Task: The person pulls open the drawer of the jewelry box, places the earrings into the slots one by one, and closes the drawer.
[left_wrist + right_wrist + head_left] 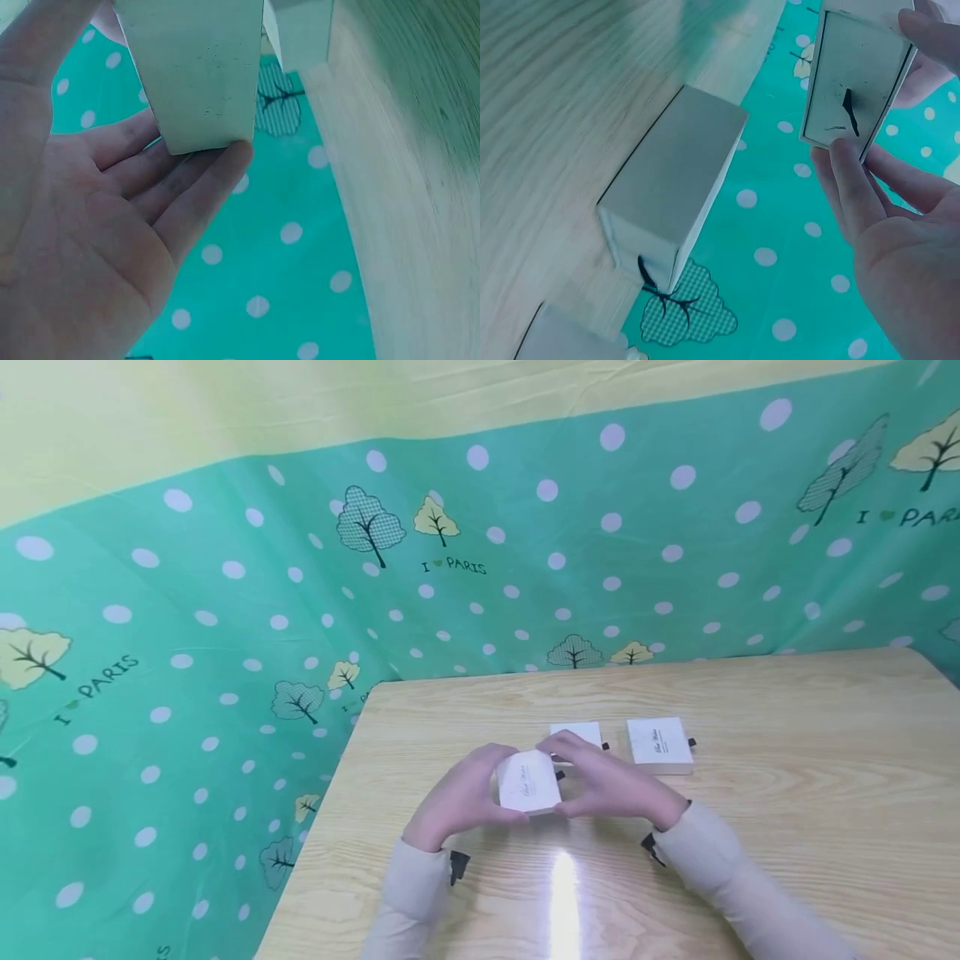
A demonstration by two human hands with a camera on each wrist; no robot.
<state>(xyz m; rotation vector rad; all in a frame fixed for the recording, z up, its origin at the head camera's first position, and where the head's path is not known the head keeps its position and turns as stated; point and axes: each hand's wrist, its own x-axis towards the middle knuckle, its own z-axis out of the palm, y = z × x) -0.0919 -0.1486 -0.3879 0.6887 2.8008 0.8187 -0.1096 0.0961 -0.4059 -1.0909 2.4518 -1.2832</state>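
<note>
Both hands hold a small white box (528,782) with faint script on its lid, lifted a little above the wooden table (787,827). My left hand (467,795) grips its left side, and the fingertips (225,161) meet the box's edge (199,67). My right hand (602,782) grips the right side. Its fingers (851,187) pinch the end of the box (855,75), which carries a black pull tab (849,111).
Two more white boxes lie on the table behind the hands: one (579,732) partly hidden by my right hand, the other (660,744) further right. A green dotted cloth (225,635) hangs behind and left of the table.
</note>
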